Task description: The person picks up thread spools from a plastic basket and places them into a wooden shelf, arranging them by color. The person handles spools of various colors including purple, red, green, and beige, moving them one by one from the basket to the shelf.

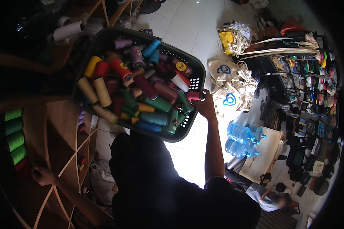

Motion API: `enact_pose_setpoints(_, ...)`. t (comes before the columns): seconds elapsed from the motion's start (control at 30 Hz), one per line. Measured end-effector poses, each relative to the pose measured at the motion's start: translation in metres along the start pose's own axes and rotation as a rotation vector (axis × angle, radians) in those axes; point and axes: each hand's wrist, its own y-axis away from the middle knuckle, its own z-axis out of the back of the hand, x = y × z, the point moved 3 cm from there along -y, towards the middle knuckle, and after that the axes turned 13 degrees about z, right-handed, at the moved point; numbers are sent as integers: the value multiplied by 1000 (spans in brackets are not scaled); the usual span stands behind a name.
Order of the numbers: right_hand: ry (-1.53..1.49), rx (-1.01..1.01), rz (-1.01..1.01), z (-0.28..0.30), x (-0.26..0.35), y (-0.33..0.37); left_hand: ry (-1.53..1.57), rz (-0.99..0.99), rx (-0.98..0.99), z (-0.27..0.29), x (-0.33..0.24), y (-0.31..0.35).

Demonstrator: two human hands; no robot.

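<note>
Gripping the right rim of a dark plastic basket [195, 65], the fingers of the right hand [205, 105] curl shut over its edge at centre frame, a maroon spool lying just beside the knuckles. That basket fills the upper middle of the frame and is heaped with thread cones [141, 87] in yellow, red, maroon, teal, blue, purple and tan, lying every way up. Down at the lower left the left hand [42, 175] rests against a wooden shelf [61, 126] with thin crossed slats; how far its fingers are spread cannot be told in the shadow, and it seems to hold nothing. Green thread cones [13, 135] stand stacked on that shelf at the left edge, red ones under them. Beyond the basket, on the white tiled floor to the right, lie cream cloth bags [229, 91] with blue marks, and below them blue water bottles [240, 139] beside a small pale table [265, 160]
</note>
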Motion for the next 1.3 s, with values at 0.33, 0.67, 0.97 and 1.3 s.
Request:
enact_pose_setpoints(0.33, 322, -63, 93, -48, 42, 42, -35, 30, -18, -5, 13, -3)
enact_pose_setpoints(0.67, 166, 74, -65, -38, 22, 32, 7, -1, -34, -5, 18, -3)
enact_pose_setpoints(0.97, 333, -96, 140, -44, 49, 37, 19, 34, 12, -4, 19, -2)
enact_pose_setpoints(1.3, 69, -26, 263, -89, 107, 36, 11, 47, 7, 2, 1, 5)
